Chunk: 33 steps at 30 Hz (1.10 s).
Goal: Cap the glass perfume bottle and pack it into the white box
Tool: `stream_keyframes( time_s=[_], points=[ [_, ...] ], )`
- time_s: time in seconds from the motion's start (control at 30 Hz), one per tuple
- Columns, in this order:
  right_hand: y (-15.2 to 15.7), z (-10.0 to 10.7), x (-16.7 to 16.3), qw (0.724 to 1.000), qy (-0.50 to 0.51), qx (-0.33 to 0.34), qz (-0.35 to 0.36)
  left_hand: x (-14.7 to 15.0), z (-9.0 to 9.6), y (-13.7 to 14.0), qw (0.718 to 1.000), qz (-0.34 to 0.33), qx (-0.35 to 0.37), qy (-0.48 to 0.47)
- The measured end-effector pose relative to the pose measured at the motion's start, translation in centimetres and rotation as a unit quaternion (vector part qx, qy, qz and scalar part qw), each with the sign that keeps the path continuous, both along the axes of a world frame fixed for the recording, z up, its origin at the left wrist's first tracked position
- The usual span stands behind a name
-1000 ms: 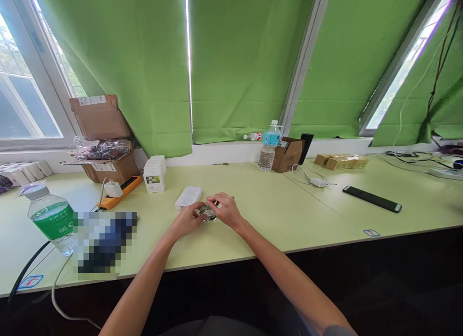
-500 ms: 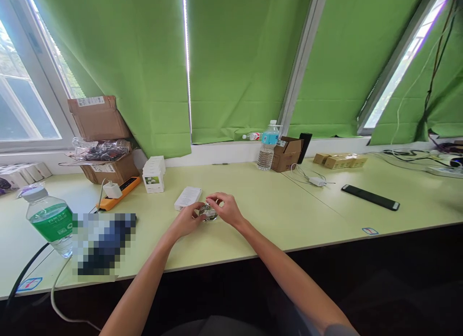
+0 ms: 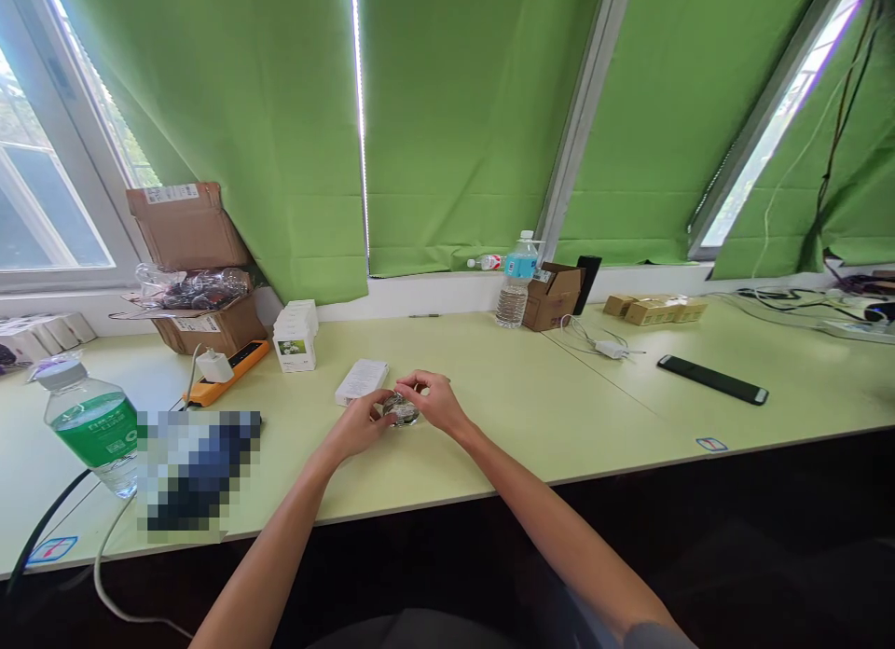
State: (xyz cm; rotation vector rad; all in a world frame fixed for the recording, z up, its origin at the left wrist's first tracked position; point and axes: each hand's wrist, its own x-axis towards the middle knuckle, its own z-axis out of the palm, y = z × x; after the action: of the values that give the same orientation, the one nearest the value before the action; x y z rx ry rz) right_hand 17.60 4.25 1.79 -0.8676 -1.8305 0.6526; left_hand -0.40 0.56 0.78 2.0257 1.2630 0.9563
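A small, clear, shiny object like faceted glass point(image 3: 401, 410) rests on the pale table, partly covered by my fingers, so its exact kind is unclear. My left hand point(image 3: 360, 427) grips it from the left, thumb in front and fingers behind. From above and to the right, my right hand point(image 3: 433, 397) pinches at its top edge; whatever lies between those fingertips is too small to make out. Just behind my left hand lies a flat white box point(image 3: 362, 380) with small print.
A water bottle with a green label point(image 3: 94, 430) and a blurred dark item point(image 3: 199, 472) are at left, near an orange power strip point(image 3: 230, 374). White boxes point(image 3: 295, 337), a blue-labelled bottle point(image 3: 517, 281) and a carton point(image 3: 552, 299) stand behind. A black phone-like slab point(image 3: 713, 379) lies right.
The view has shifted very slightly. Both hands keep nearly the same place and hold on the clear object.
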Motion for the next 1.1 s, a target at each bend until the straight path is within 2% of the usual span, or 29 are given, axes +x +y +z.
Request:
stream_keyframes(
  time_s=[1.1],
  points=[
    [0.65,-0.73,0.03,0.994,-0.074,0.048,-0.061,0.1,0.14,-0.1,1.0,-0.008,0.001,0.0]
  ],
)
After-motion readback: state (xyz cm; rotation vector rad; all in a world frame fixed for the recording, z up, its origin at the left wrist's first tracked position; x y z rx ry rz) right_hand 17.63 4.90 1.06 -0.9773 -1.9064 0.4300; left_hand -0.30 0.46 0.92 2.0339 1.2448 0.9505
